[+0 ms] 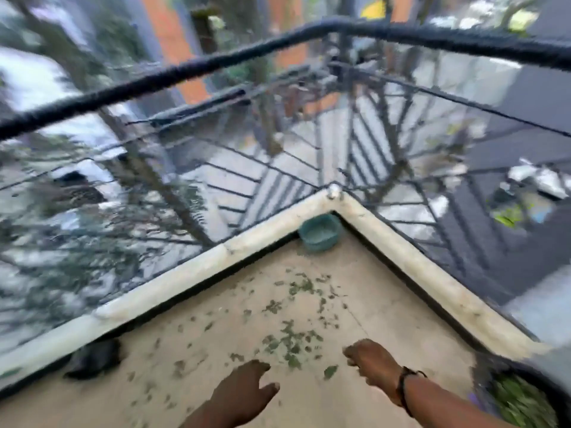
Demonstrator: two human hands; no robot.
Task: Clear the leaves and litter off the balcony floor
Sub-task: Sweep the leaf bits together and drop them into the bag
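From my remote seat: green leaves (290, 338) lie strewn over the balcony floor (386, 304), thickest between the teal bowl (319, 232) in the railing corner and my two hands. My left hand (244, 393) reaches toward them, fingers extended and holding nothing; my right hand (370, 362) has its fingers curled under, but I cannot tell through the blur whether it grips anything. A dark pot (522, 396) of greenery sits far from the bowl, beside my right wrist. I judge the clearing barely begun, with nearly everything left.
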